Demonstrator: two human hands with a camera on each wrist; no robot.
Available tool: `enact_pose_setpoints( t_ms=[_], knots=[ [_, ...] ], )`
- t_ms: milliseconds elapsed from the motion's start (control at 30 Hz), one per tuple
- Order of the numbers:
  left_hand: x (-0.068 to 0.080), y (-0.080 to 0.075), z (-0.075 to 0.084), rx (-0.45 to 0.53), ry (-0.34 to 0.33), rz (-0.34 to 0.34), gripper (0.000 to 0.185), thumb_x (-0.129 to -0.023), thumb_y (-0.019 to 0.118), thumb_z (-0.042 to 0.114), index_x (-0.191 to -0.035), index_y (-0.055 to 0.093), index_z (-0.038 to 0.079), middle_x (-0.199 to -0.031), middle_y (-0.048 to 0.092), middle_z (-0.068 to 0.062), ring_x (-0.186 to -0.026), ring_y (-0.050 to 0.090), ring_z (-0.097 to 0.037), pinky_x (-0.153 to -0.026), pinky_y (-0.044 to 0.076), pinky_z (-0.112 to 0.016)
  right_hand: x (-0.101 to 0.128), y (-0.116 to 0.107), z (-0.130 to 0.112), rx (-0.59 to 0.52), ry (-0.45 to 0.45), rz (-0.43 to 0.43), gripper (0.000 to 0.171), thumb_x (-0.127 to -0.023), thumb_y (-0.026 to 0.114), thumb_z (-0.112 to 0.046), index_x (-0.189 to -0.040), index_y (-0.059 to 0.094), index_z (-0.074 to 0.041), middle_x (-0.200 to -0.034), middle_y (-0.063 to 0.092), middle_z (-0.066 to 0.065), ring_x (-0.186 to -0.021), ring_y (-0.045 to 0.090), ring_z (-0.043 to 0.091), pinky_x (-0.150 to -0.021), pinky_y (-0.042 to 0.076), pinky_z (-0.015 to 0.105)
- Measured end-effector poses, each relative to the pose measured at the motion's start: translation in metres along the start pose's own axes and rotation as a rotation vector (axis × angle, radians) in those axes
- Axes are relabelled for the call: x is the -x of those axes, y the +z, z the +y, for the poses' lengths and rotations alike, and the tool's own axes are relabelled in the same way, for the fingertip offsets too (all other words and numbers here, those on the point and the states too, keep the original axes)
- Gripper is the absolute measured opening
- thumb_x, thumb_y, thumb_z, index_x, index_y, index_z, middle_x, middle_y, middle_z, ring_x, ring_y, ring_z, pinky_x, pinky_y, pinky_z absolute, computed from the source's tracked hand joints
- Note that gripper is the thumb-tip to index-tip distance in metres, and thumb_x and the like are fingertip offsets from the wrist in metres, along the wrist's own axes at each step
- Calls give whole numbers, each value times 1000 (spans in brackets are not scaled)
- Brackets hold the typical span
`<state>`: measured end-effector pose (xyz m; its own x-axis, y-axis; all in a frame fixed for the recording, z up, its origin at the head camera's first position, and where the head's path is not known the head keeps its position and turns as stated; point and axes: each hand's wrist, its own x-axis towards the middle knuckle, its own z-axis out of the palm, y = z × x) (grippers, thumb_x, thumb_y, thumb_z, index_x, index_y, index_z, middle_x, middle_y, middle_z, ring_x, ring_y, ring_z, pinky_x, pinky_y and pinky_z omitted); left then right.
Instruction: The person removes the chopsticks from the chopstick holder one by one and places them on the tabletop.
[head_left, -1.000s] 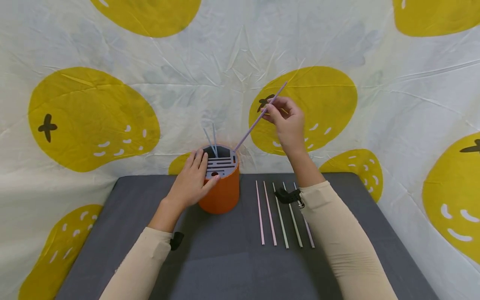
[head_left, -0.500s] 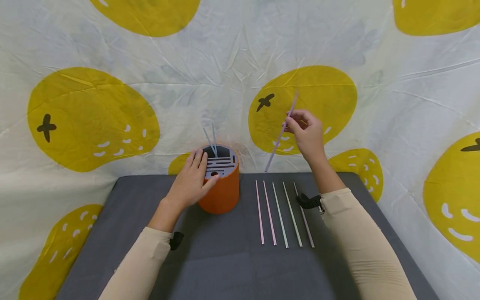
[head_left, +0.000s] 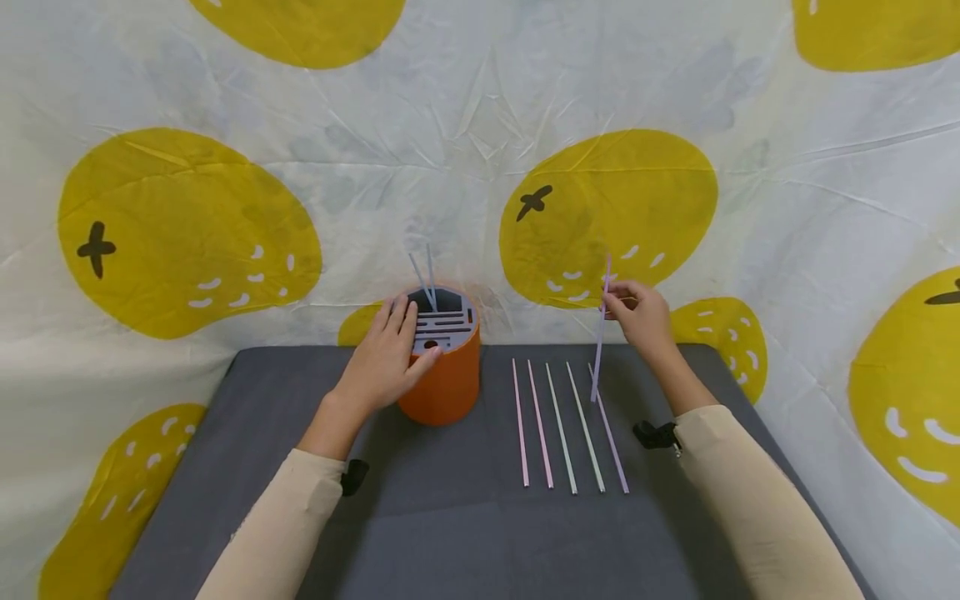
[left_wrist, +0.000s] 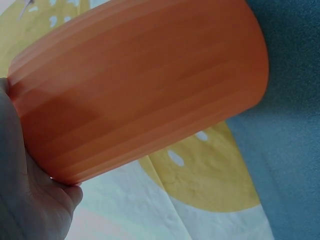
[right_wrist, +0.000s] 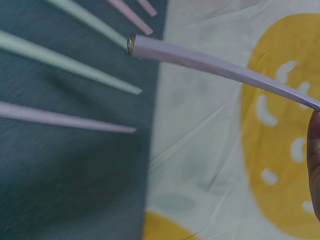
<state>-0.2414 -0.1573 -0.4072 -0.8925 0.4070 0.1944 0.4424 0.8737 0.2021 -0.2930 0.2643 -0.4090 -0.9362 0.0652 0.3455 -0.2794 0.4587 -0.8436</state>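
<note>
An orange round holder [head_left: 444, 387] with a grey slotted lid [head_left: 446, 323] stands at the back of the grey mat [head_left: 450, 517]. Two pale blue straws [head_left: 426, 282] stick up from it. My left hand [head_left: 397, 342] holds the holder, fingers over the lid's left edge, thumb on its side; the left wrist view shows the holder's wall [left_wrist: 140, 90] against my palm [left_wrist: 25, 195]. My right hand [head_left: 617, 305] pinches a lilac straw [head_left: 600, 346] near its top. It hangs almost upright, its lower end just over the row of straws. The right wrist view shows that lilac straw [right_wrist: 210, 62] above the mat.
Several straws lie side by side on the mat right of the holder: two pink [head_left: 528, 425], two green [head_left: 573, 429], one lilac [head_left: 613, 442]. A white cloth with yellow fruit shapes [head_left: 607, 208] hangs behind and around the mat.
My right hand has carried the lilac straw away from the holder, down and to the right, and turned it from slanted to nearly upright. The left hand has stayed on the holder.
</note>
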Motion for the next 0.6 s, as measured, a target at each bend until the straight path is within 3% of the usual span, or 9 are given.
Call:
enact_pose_setpoints(
  t_ms=[233, 467, 600],
  knots=[
    [-1, -1, -2, 9, -12, -4, 89, -106, 37, 63, -164, 15, -1, -173, 8, -21, -161, 5, -40, -130, 13, -52, 17, -14, 29, 174, 89, -71, 31, -103, 65, -13, -122, 67, 11, -105, 69, 29, -74, 71, 5, -63, 54, 9],
    [-2, -3, -2, 4, 0, 5, 89, -106, 37, 62, -164, 16, -3, -172, 10, -23, -160, 6, -41, -131, 12, -52, 30, -25, 55, 312, 121, -124, 28, -103, 65, -15, -119, 69, 7, -104, 72, 27, -87, 76, 37, -63, 54, 11],
    [-2, -4, -1, -2, 4, 5, 89, -106, 38, 61, -163, 17, -4, -172, 10, -23, -160, 7, -42, -130, 12, -52, 37, -30, 66, 339, 155, -173, 31, -105, 63, -19, -120, 70, 7, -107, 74, 28, -92, 75, 41, -63, 56, 14]
  ],
)
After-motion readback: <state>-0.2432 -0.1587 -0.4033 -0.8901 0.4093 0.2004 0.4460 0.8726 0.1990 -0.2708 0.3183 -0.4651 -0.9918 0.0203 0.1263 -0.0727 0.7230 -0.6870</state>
